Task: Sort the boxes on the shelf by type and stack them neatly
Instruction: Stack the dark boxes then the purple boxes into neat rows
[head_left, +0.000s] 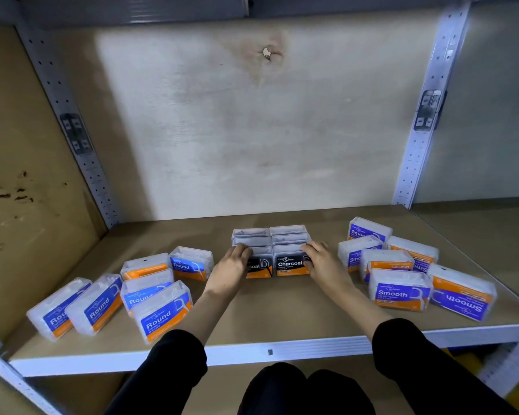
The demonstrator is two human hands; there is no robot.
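Your left hand and right hand clamp fingers on the Charcoal boxes at 12 o'clock, apparently squaring that block. Next, likely: stack loose Round boxes at 9, Smooth boxes at 3.

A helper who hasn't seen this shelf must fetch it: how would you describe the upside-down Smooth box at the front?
On the shelf, go to the front right corner, where the purple-and-orange Smooth boxes cluster. Take the outermost box, nearest that corner. Its label reads upside down, unlike the upright-reading Smooth box to its left.
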